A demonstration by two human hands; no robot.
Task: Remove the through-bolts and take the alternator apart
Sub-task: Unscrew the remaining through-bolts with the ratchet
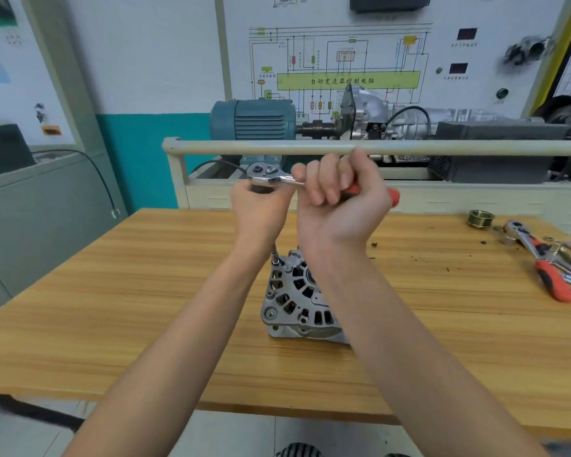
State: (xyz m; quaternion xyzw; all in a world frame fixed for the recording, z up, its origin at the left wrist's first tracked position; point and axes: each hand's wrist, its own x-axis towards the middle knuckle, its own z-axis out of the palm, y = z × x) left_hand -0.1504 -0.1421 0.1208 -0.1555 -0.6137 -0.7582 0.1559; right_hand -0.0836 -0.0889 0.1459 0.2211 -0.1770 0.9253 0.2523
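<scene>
A silver alternator (294, 298) stands on the wooden table (145, 291), partly hidden behind my right forearm. A thin extension bar (274, 253) rises from a bolt at its top left edge up to a chrome ratchet (266, 173) with a red handle. My left hand (261, 206) grips the ratchet's underside, just below its head. My right hand (340, 199) is curled round the red handle, whose end sticks out to the right.
At the table's far right lie a brass-coloured pulley (480, 219), a second red-handled ratchet (541, 258) and loose sockets and bits. Behind the table runs a pale rail (277, 147) in front of a blue motor (254, 120), a gearbox and a wiring-diagram board.
</scene>
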